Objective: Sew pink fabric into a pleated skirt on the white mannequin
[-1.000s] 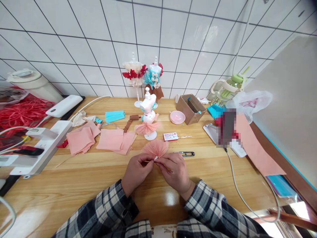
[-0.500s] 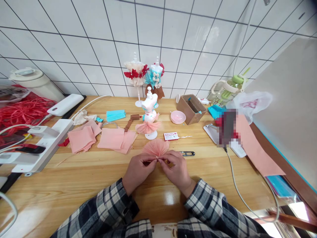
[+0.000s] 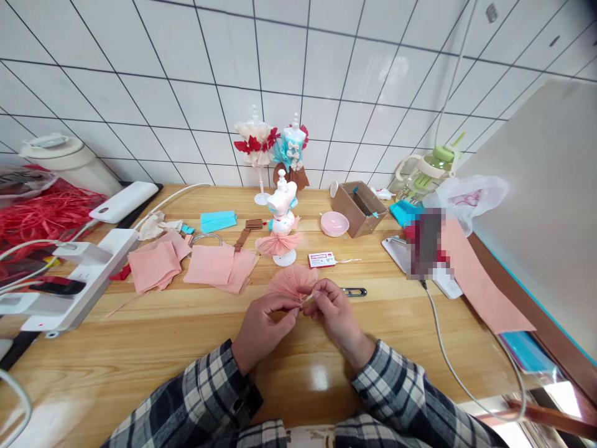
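Where the wooden table (image 3: 186, 367) lies nearest, two bare hands meet just in front of the front dress form (image 3: 282, 200). The left hand (image 3: 265, 326) has its thumb and fingertips pinched together on the gathered base of one pleated pink fan (image 3: 291, 281); the right hand (image 3: 338, 314), its fingers narrowed, grips one small pale strip (image 3: 308, 298) at that base. The fan spreads between the hands and the form, nearer than the form's foot.

One slim black tool (image 3: 356, 292), partly behind the right hand, lies nearer than the form and to its right. Two groups of pink sheets (their edges overlap too much to count singly) lie to its left: one nearer group (image 3: 208, 264) and one farther off (image 3: 153, 266). One red-and-white packet (image 3: 321, 260) rests near its foot, on the right.

The form itself wears one pink skirt (image 3: 280, 243). Level with it, one pink bowl (image 3: 334, 225) sits to the right, and one folded blue piece (image 3: 218, 221) to the left. One cardboard box (image 3: 345, 214) stands beyond the bowl, right of the form; directly behind the form are two more, one cream-and-red dress form (image 3: 254, 146) and one blue-and-brown dress form (image 3: 293, 149).
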The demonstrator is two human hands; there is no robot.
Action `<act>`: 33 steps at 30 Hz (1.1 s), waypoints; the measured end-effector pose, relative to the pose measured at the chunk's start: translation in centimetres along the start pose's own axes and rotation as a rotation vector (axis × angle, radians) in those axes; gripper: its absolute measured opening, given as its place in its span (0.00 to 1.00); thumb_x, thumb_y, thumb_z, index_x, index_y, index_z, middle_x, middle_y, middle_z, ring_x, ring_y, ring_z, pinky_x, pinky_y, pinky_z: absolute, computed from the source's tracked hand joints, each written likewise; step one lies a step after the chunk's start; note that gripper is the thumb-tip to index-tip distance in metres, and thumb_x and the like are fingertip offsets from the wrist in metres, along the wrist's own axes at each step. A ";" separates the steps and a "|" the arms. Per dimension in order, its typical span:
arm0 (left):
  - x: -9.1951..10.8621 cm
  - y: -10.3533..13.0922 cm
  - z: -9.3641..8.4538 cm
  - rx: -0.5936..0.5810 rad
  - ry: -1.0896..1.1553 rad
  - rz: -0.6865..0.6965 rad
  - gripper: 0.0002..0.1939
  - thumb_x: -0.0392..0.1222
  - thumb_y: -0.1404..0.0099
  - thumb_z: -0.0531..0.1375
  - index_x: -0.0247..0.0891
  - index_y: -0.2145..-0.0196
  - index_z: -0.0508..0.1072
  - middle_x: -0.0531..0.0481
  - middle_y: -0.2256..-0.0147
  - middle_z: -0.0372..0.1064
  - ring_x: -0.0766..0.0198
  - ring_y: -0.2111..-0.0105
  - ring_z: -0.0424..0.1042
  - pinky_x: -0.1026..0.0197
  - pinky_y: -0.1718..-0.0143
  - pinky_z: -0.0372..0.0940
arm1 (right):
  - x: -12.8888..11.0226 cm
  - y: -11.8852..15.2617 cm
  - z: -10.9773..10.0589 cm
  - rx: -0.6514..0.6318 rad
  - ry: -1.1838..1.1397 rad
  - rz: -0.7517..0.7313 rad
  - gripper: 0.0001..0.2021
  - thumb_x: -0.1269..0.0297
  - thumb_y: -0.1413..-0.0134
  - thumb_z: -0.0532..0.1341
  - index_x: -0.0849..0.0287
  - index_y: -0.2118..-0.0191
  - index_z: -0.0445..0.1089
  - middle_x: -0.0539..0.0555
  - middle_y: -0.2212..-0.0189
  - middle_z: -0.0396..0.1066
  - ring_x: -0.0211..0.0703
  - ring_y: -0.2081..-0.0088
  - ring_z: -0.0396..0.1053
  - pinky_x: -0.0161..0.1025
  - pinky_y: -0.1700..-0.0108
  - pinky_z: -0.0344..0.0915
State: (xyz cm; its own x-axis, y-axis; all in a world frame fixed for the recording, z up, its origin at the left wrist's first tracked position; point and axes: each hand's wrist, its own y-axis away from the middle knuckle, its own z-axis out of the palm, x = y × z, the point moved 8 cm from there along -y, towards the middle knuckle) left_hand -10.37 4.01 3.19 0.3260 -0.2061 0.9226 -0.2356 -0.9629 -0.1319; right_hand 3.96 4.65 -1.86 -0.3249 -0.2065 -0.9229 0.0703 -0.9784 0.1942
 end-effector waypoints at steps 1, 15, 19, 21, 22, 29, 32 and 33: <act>0.0 0.0 -0.1 0.005 0.008 0.000 0.08 0.36 0.43 0.59 0.40 0.70 0.80 0.47 0.66 0.80 0.59 0.64 0.78 0.58 0.58 0.71 | 0.1 0.0 -0.1 0.011 -0.079 0.045 0.15 0.54 0.51 0.66 0.56 0.70 0.61 0.51 0.71 0.75 0.33 0.80 0.68 0.29 0.81 0.60; -0.1 0.4 0.0 0.013 0.020 -0.024 0.07 0.41 0.41 0.61 0.41 0.70 0.80 0.47 0.67 0.80 0.58 0.64 0.78 0.58 0.58 0.72 | -20.2 -8.0 -8.0 0.546 0.746 -0.691 0.12 0.63 0.44 0.59 0.59 0.58 0.76 0.57 0.64 0.77 0.45 0.64 0.74 0.47 0.55 0.70; -0.3 0.4 0.1 0.012 0.009 -0.014 0.08 0.40 0.40 0.60 0.40 0.70 0.80 0.46 0.67 0.80 0.58 0.65 0.78 0.58 0.60 0.72 | -20.7 -11.7 -8.9 0.578 1.288 -0.546 0.17 0.69 0.43 0.54 0.60 0.54 0.78 0.62 0.57 0.77 0.55 0.56 0.74 0.52 0.52 0.66; -0.3 0.4 0.2 0.007 0.003 -0.004 0.08 0.40 0.40 0.59 0.40 0.70 0.80 0.46 0.67 0.80 0.59 0.64 0.78 0.58 0.60 0.72 | -20.6 -11.5 -9.3 0.636 1.358 -0.542 0.19 0.68 0.41 0.52 0.58 0.50 0.76 0.63 0.56 0.77 0.56 0.57 0.74 0.52 0.54 0.66; -0.3 0.4 0.2 0.003 0.000 0.001 0.08 0.40 0.39 0.59 0.40 0.69 0.80 0.46 0.67 0.80 0.59 0.64 0.78 0.58 0.59 0.71 | -20.6 -11.0 -9.3 0.673 1.356 -0.571 0.19 0.67 0.41 0.51 0.58 0.49 0.75 0.63 0.56 0.77 0.55 0.57 0.73 0.51 0.54 0.66; -0.2 0.3 0.0 0.022 -0.043 0.054 0.08 0.39 0.37 0.59 0.41 0.66 0.80 0.48 0.65 0.80 0.61 0.63 0.78 0.60 0.58 0.71 | -16.4 -3.5 -3.2 0.383 1.106 -0.842 0.14 0.59 0.38 0.56 0.57 0.57 0.78 0.56 0.65 0.78 0.45 0.67 0.70 0.42 0.62 0.65; 0.1 0.3 -0.4 0.066 -0.076 0.107 0.08 0.39 0.36 0.59 0.41 0.65 0.79 0.49 0.64 0.80 0.62 0.63 0.77 0.61 0.57 0.71 | -11.0 -1.1 -0.5 0.083 0.896 -0.684 0.12 0.60 0.38 0.58 0.55 0.62 0.78 0.55 0.67 0.77 0.44 0.64 0.72 0.41 0.61 0.66; 0.1 0.3 -0.5 0.080 -0.084 0.123 0.08 0.38 0.36 0.59 0.41 0.65 0.79 0.50 0.64 0.80 0.63 0.63 0.77 0.61 0.58 0.71 | -9.4 -0.5 -0.1 0.041 0.827 -0.625 0.11 0.61 0.38 0.58 0.55 0.62 0.78 0.55 0.66 0.77 0.44 0.62 0.72 0.41 0.60 0.67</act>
State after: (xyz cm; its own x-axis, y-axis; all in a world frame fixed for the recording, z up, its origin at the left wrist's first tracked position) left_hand -10.88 3.81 3.47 0.3758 -0.3339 0.8644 -0.2055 -0.9396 -0.2736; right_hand 7.07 7.05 6.70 0.4578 0.3887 -0.7996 0.0743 -0.9129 -0.4013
